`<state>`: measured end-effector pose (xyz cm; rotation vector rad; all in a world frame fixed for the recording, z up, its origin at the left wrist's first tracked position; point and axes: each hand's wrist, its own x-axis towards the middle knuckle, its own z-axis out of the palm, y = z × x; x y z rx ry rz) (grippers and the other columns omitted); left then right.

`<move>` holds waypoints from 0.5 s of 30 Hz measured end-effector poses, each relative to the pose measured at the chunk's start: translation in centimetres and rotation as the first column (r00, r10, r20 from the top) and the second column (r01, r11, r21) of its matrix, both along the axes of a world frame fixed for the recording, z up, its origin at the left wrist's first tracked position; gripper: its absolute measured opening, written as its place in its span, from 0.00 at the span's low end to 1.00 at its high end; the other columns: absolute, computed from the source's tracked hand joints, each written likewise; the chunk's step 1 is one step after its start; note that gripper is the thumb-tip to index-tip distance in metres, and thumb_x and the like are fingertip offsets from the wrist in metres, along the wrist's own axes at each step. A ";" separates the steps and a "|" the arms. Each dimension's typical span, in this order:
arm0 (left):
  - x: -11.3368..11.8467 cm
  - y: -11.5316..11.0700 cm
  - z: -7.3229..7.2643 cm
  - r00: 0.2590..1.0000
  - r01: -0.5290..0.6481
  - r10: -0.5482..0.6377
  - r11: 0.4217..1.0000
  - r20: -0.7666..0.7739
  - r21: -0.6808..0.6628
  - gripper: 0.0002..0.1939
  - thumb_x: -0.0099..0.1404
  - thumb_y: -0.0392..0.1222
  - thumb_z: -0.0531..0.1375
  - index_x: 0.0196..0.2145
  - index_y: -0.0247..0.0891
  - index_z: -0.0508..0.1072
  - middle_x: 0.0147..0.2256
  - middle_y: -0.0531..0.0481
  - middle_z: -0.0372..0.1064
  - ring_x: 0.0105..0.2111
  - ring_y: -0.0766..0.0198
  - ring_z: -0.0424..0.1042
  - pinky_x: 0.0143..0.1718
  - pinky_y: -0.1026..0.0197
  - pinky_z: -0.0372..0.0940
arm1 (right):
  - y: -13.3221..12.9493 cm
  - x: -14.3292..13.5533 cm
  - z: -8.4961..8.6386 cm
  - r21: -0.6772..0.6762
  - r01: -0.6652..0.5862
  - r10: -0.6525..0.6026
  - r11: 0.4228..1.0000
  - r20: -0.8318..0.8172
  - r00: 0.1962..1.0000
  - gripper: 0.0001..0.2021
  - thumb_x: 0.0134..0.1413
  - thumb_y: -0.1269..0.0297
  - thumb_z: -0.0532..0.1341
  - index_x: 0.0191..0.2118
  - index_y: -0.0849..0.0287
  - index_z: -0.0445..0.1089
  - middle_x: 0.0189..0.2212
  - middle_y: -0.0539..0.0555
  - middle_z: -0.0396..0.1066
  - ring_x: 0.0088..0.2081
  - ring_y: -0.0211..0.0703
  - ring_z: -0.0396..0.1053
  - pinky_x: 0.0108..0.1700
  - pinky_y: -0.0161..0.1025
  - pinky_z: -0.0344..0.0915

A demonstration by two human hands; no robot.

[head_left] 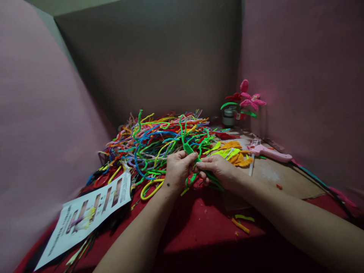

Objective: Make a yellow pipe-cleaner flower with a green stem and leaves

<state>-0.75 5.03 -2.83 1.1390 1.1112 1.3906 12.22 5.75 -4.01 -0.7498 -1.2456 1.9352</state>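
Both of my hands meet in front of a big heap of coloured pipe cleaners (153,140). My left hand (178,170) pinches a green pipe-cleaner leaf (188,149) between thumb and fingers. From the right, my right hand (217,170) closes on the lower end of the same green piece, its thumb near the left one. Loose green strands stand up behind the leaf and hang below the hands. Exactly how the fingertips wrap the stem is hidden.
A pink glue gun (271,153) lies on a brown board (278,180) at right, near orange and yellow pipe-cleaner petals (234,151). Behind it stands a pink pipe-cleaner flower (252,100). A printed sheet (91,216) and yellow-handled scissors (149,191) lie at left on the red cloth (196,235).
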 end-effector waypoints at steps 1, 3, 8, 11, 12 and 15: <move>0.0 0.0 0.1 1.000 0.004 -0.004 1.000 0.001 -0.002 0.17 0.46 0.42 0.65 0.16 0.36 0.58 0.11 0.59 0.54 0.11 0.74 0.55 0.13 0.69 0.47 | 0.0 0.0 -0.1 0.011 0.005 -0.005 1.000 0.013 1.000 0.09 0.45 0.64 0.60 0.24 0.66 0.67 0.11 0.47 0.64 0.12 0.30 0.60 0.15 0.28 0.56; -0.2 0.0 0.5 1.000 0.010 -0.010 1.000 0.015 0.008 0.17 0.46 0.42 0.65 0.16 0.36 0.58 0.11 0.61 0.51 0.10 0.76 0.50 0.12 0.70 0.44 | 0.1 0.1 -0.2 0.037 0.002 -0.003 0.999 0.034 0.999 0.09 0.45 0.63 0.60 0.24 0.66 0.68 0.11 0.47 0.63 0.11 0.29 0.59 0.15 0.28 0.54; -0.8 0.2 1.3 0.996 -0.035 0.032 0.999 0.079 0.036 0.14 0.46 0.41 0.65 0.17 0.35 0.61 0.11 0.62 0.47 0.10 0.78 0.45 0.11 0.70 0.39 | -0.2 0.2 -0.2 0.111 0.000 -0.009 0.994 0.080 0.997 0.10 0.46 0.63 0.59 0.24 0.66 0.68 0.11 0.46 0.62 0.11 0.28 0.57 0.16 0.28 0.53; -1.1 0.4 1.3 0.998 -0.030 0.027 0.998 0.061 0.050 0.14 0.47 0.42 0.64 0.17 0.35 0.62 0.10 0.62 0.49 0.09 0.77 0.45 0.11 0.69 0.39 | -0.3 0.2 0.0 0.168 0.017 -0.041 0.986 0.136 0.990 0.11 0.46 0.61 0.59 0.23 0.65 0.68 0.11 0.46 0.62 0.11 0.29 0.57 0.15 0.29 0.51; -1.2 0.5 1.2 0.999 -0.024 0.021 0.998 0.050 0.059 0.13 0.47 0.43 0.63 0.17 0.36 0.62 0.10 0.61 0.49 0.09 0.77 0.45 0.11 0.69 0.39 | -0.4 0.2 0.1 0.197 0.020 -0.053 0.980 0.159 0.986 0.11 0.46 0.61 0.59 0.23 0.65 0.68 0.12 0.46 0.61 0.11 0.29 0.57 0.15 0.29 0.51; -1.5 0.7 1.0 1.000 -0.029 0.029 0.998 0.000 0.064 0.12 0.49 0.43 0.62 0.17 0.35 0.63 0.09 0.61 0.50 0.08 0.77 0.44 0.10 0.69 0.39 | -0.3 0.2 0.2 0.329 0.019 -0.111 0.944 0.263 0.958 0.11 0.47 0.61 0.57 0.21 0.63 0.66 0.12 0.46 0.61 0.12 0.29 0.56 0.16 0.30 0.51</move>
